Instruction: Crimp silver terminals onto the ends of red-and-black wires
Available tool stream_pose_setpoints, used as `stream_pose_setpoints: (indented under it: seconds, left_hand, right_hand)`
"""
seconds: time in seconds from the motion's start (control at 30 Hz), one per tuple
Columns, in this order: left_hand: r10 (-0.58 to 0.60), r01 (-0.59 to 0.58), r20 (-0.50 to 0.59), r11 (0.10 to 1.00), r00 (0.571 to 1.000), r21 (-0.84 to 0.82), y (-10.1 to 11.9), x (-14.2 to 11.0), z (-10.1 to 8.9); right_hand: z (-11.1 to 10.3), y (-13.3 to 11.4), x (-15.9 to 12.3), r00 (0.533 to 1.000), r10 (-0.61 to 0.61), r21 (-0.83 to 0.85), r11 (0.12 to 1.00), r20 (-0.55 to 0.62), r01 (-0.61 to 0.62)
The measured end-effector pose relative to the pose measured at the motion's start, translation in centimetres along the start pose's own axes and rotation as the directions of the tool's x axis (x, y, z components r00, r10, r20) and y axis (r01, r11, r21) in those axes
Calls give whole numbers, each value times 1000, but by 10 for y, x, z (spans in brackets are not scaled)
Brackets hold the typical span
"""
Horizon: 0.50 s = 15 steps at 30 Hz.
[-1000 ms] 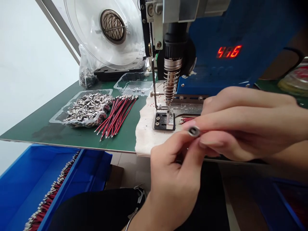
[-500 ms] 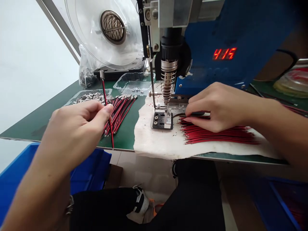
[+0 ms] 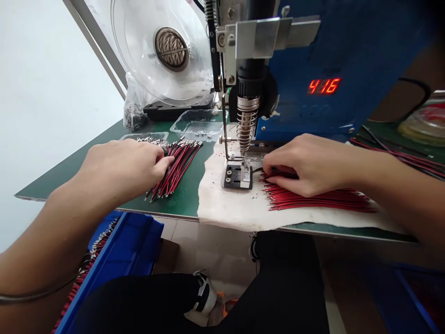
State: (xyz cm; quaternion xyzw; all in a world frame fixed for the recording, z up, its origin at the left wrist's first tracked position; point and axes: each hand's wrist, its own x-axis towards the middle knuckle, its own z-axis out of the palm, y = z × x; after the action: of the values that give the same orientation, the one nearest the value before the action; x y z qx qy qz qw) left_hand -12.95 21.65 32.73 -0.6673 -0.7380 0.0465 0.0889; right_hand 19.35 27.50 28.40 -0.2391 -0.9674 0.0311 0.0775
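Nearest, at lower left: blue bin, partly hidden, with red wires inside. Above the table, left hand with fingers curled down, in front of a tray of metal parts and just beside a pile of capped wires; grip on anything impossible to tell. Half a second earlier, single capped wire upright in the same hand; now out of sight. To the right, right hand with thumb and fingers narrowly apart, at the left ends of a bundle of red wires on white cloth, much as before; hold on any wire hidden. Farther back: spring above a small fixture; blue machine with display reading 416. Farthest: clear tray, plastic bag, transparent reel.
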Motion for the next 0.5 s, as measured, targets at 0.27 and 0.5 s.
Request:
stream_pose_setpoints:
  seconds: [0.27, 0.5]
  left_hand:
    - [75, -75, -5, 994, 997, 77, 5, 8, 3]
    - [-172, 143, -125, 967, 977, -213, -9, 18, -10]
  right_hand:
    - [-1, -2, -1, 999, -32, 3, 999, -16, 32]
    - [3, 4, -2, 991, -95, 27, 995, -95, 98]
